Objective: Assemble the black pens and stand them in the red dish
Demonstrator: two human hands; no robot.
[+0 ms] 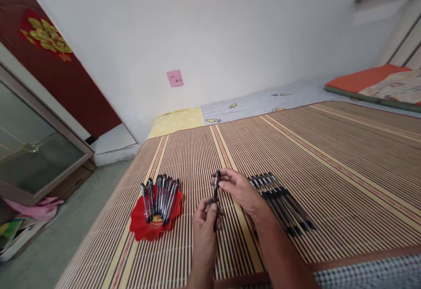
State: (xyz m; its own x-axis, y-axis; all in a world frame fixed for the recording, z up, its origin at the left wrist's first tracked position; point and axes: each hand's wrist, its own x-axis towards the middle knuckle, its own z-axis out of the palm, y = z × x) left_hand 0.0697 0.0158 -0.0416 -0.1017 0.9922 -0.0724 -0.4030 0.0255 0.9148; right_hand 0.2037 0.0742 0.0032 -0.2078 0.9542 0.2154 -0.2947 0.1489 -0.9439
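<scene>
Both hands hold one black pen [216, 189], upright over the striped mat. My left hand [205, 219] is closed around its lower part, while the fingers of my right hand [237, 188] pinch it near the capped top. To the left, several capped pens with clear barrels [159, 197] lie fanned across a red scalloped dish [140, 219]. Beside my right forearm, several dark pens [283, 203] lie side by side in a slanting row on the mat; the forearm hides part of that row.
The bamboo mat [190, 153] covers a bed against a white wall [230, 39]. A pink note [175, 78] is stuck to the wall. Folded orange and floral bedding [368, 80] lies at the far right. A glass-panelled door [36, 140] stands at the left.
</scene>
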